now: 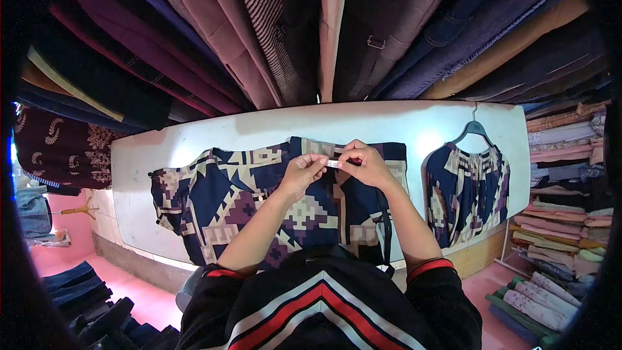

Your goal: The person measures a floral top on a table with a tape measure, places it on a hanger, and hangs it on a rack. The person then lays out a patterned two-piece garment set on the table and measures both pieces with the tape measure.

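Note:
A small white label [333, 163] is stretched between my two hands, pinched at its ends. My left hand [302, 174] closes thumb and forefinger on its left end. On the other end, my right hand [365, 163] does the same. Both hands are over the upper edge of a navy, purple and cream patterned garment [246, 204], spread out flat. My forearms hide part of it. Further right lies a gathered blouse [468, 188] in a matching print, on a dark hanger [475, 131].
Beneath the garments is a white table [139, 156]. Trousers and other clothes [259, 20] hang overhead along the far side. Folded fabrics [564, 188] are stacked at the right, and dark folded clothes [81, 295] sit at the lower left.

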